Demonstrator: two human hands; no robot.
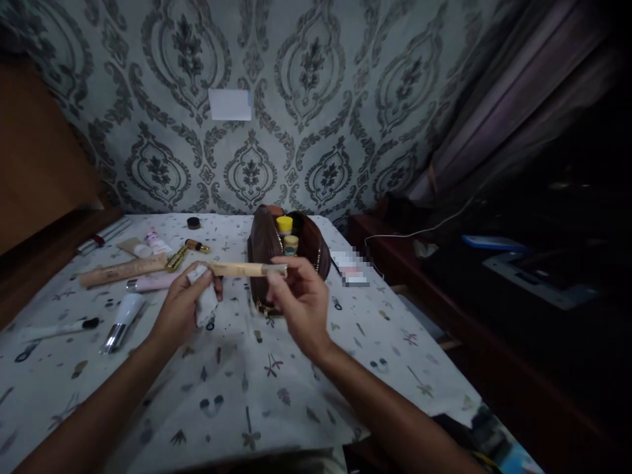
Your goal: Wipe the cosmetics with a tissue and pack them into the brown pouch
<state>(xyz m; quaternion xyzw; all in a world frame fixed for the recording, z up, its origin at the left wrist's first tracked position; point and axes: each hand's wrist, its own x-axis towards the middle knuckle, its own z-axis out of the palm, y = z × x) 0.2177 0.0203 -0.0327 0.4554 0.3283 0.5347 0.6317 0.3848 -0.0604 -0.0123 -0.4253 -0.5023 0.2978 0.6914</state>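
Observation:
A slim beige cosmetic tube (239, 269) with a silvery end lies level between my hands, above the table in front of an open brown bag. My right hand (303, 306) pinches the silvery end between thumb and fingers. At the other end, my left hand (185, 299) is closed round a crumpled white tissue (205, 299), its fingers by the tube's tip. Whether the left fingers also grip the tube I cannot tell. Inside the brown bag (261, 240) stand a yellow-lidded container (284, 224) and a small jar (291, 245).
Left on the patterned cloth (276, 395) lie a large beige tube (123, 269), a pink tube (151, 283), gold-coloured small items (176, 259), a white-handled brush (122, 322), a thin brush (59, 329) and a dark lid (193, 223). A dark red ledge (444, 309) runs along the right.

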